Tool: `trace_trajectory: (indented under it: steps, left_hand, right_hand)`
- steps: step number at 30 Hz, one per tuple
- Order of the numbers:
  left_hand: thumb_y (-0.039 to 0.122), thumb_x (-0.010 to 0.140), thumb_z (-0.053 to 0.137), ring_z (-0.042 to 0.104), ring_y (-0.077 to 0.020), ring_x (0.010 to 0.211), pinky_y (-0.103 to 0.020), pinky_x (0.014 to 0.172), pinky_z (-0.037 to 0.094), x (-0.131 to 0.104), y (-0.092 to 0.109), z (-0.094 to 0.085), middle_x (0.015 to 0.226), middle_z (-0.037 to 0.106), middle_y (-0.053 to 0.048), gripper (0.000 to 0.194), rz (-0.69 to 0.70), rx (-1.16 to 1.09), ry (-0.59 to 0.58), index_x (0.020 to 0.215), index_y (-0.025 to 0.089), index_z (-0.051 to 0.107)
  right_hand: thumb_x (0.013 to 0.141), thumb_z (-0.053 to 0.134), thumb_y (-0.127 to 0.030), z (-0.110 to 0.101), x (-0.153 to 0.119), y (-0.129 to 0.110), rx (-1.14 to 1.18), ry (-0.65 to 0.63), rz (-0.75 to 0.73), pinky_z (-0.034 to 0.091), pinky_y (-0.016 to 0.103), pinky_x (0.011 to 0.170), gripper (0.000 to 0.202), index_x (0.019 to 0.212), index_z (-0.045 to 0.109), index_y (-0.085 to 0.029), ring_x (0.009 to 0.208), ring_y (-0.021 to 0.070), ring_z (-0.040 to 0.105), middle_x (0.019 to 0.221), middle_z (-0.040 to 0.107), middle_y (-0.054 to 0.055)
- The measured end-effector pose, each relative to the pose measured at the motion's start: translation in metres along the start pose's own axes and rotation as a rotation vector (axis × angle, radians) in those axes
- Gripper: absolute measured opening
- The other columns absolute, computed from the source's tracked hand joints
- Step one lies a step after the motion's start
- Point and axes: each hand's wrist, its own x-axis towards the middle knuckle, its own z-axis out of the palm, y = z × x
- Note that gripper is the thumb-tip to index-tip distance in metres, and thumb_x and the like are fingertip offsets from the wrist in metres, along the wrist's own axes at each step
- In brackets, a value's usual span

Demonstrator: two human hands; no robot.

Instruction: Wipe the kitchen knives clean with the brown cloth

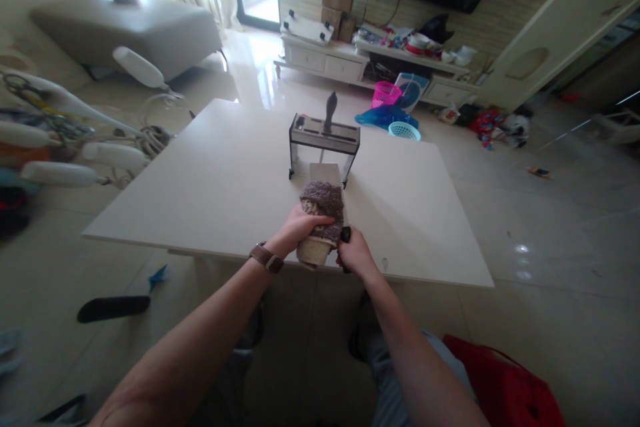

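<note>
My left hand [299, 223] is closed round a folded cloth [323, 199], fuzzy purple-brown outside with a beige part at its lower end. My right hand [357, 253] grips a black handle [345, 235] right beside the cloth. From the cloth's far end sticks out a flat grey blade [324, 173], broad like a cleaver's; the cloth hides how it joins the handle. Just beyond stands a knife rack [325, 135] with dark edges and clear sides. A dark-handled knife [331, 110] is upright in its top slot.
Both hands work over the near edge of a white table [240, 180]. White-padded metal frame parts [120, 157] lie off its left side. Behind it are a pink basket [385, 93], a light-blue basket [404, 131] and a low cabinet [320, 63]. A red bag [505, 387] is at lower right.
</note>
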Motion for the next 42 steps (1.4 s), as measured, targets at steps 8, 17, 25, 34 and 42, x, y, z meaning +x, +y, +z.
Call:
trace_trajectory:
  steps: [8, 17, 25, 34, 42]
  left_hand:
    - [0.023, 0.05, 0.094, 0.076, -0.0282, 0.091, -0.037, 0.078, 0.064, 0.002, -0.005, 0.006, 0.107, 0.079, -0.015, 0.058, 0.008, 0.005, 0.076, 0.103, 0.011, 0.076]
    - [0.022, 0.051, 0.093, 0.076, -0.0287, 0.092, -0.038, 0.078, 0.063, -0.001, -0.004, 0.009, 0.105, 0.079, -0.015, 0.053, 0.011, -0.013, 0.092, 0.101, 0.011, 0.077]
    - [0.024, 0.052, 0.094, 0.075, -0.0286, 0.094, -0.039, 0.081, 0.062, 0.003, -0.008, 0.007, 0.109, 0.079, -0.015, 0.059, 0.034, 0.035, 0.104, 0.106, 0.01, 0.076]
    - [0.022, 0.052, 0.094, 0.075, -0.0288, 0.097, -0.036, 0.081, 0.062, -0.002, -0.005, 0.012, 0.106, 0.079, -0.013, 0.054, 0.045, 0.04, 0.15, 0.102, 0.012, 0.077]
    - [0.024, 0.051, 0.094, 0.076, -0.0292, 0.094, -0.038, 0.083, 0.062, -0.006, -0.009, 0.009, 0.103, 0.08, -0.014, 0.052, 0.04, 0.044, 0.168, 0.099, 0.011, 0.078]
  right_hand:
    - [0.085, 0.062, -0.028, 0.001, 0.003, 0.002, -0.005, 0.0, 0.033, 0.038, 0.019, 0.034, 0.012, 0.091, 0.057, -0.019, 0.036, 0.0127, 0.055, 0.055, 0.059, -0.003]
    - [0.083, 0.064, -0.028, 0.001, 0.001, 0.0, -0.001, -0.005, 0.039, 0.039, 0.019, 0.036, 0.013, 0.09, 0.058, -0.019, 0.036, 0.0127, 0.055, 0.052, 0.057, -0.004]
    - [0.081, 0.063, -0.029, 0.003, 0.001, 0.002, 0.022, -0.002, 0.026, 0.038, 0.019, 0.036, 0.014, 0.09, 0.058, -0.019, 0.036, 0.0125, 0.054, 0.053, 0.058, -0.004]
    - [0.079, 0.062, -0.028, 0.004, 0.003, 0.004, 0.036, -0.003, 0.014, 0.038, 0.02, 0.036, 0.015, 0.09, 0.059, -0.019, 0.035, 0.014, 0.054, 0.051, 0.057, -0.004]
    - [0.078, 0.061, -0.026, 0.008, -0.001, 0.004, 0.024, -0.019, 0.014, 0.039, 0.02, 0.037, 0.015, 0.091, 0.061, -0.018, 0.036, 0.013, 0.054, 0.054, 0.06, -0.003]
